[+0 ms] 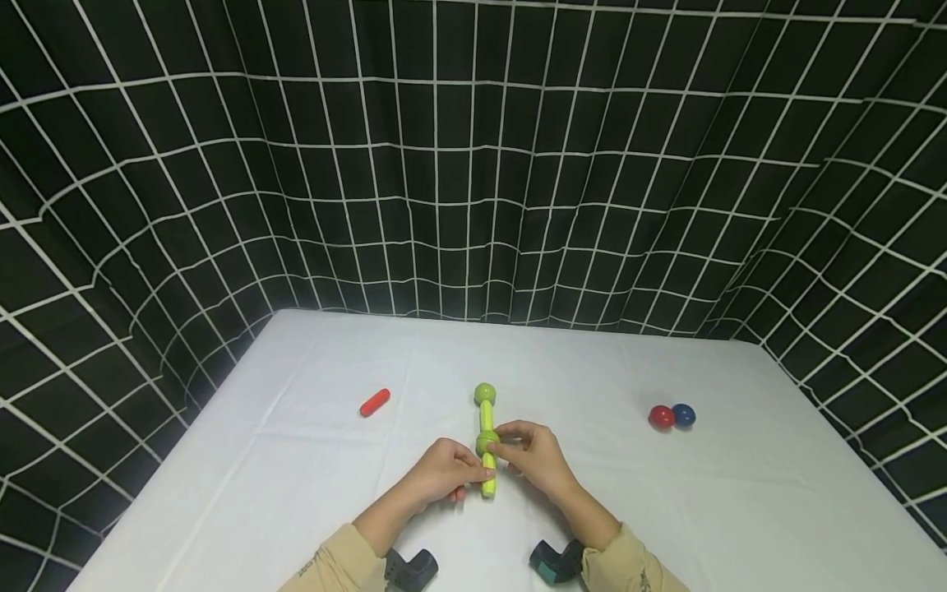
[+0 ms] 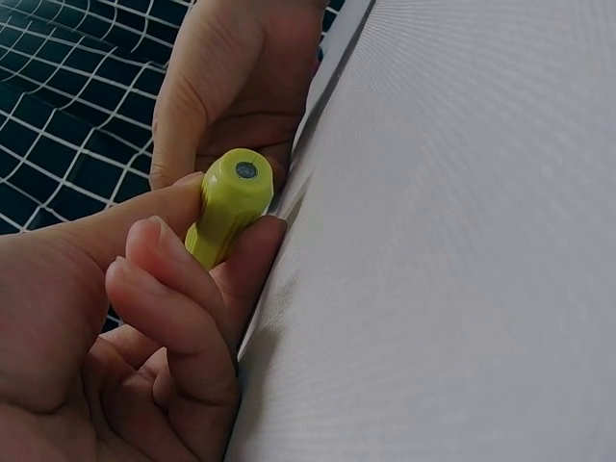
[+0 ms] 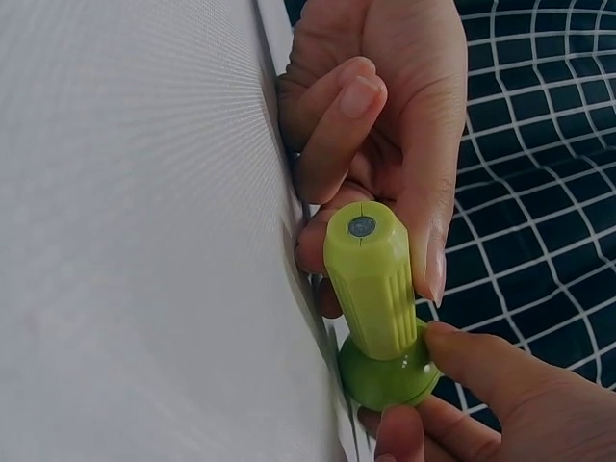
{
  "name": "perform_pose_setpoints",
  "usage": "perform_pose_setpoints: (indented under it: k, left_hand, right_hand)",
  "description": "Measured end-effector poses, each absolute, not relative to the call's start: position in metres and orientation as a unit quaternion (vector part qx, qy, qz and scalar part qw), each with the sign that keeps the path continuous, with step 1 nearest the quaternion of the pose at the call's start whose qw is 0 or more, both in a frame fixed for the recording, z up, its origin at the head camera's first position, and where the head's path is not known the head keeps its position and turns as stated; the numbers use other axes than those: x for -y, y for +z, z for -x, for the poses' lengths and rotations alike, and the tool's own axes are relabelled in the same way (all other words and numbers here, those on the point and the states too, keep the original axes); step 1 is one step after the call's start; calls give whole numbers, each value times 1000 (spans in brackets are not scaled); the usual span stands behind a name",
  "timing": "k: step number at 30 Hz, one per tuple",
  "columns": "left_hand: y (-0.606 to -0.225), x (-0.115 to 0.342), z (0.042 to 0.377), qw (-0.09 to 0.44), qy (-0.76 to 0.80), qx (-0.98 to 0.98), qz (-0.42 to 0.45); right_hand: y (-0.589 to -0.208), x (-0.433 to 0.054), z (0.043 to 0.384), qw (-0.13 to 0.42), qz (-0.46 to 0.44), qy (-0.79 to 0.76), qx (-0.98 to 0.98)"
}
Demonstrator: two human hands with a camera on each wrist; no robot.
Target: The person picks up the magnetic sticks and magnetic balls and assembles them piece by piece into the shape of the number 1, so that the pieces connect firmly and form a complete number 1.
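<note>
A straight line of yellow-green toy pieces lies mid-table: a far green ball (image 1: 484,395), a far rod (image 1: 486,415), a nearer green ball (image 1: 484,442) and a near rod (image 1: 488,488). With thumb and fingers my left hand (image 1: 444,471) pinches the near rod. My right hand (image 1: 538,460) holds the nearer ball between thumb and fingers. In the right wrist view the ridged near rod (image 3: 373,298) meets that green ball (image 3: 390,375). A round grey metal disc (image 2: 246,170) shows in the rod's free end in the left wrist view.
On the white table (image 1: 318,362), a red rod (image 1: 375,403) lies to the left. A red ball (image 1: 662,418) and a blue ball (image 1: 684,415) sit side by side at the right. Dark grid-lined cloth (image 1: 488,181) hangs behind and along both sides.
</note>
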State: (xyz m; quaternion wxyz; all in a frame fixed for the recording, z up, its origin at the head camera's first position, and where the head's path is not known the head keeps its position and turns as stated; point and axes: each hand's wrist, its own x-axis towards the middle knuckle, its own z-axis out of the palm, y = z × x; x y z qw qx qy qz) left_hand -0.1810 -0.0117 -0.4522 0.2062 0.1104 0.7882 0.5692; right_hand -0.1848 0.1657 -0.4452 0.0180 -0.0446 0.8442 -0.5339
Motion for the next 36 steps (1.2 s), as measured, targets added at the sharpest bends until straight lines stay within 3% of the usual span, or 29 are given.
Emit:
perform_pose_setpoints:
  k: [36]
  left_hand:
    - [-454,12,181,200,567,-790,-118]
  right_hand:
    - [-438,-232,207,-60,-70,-508,-857]
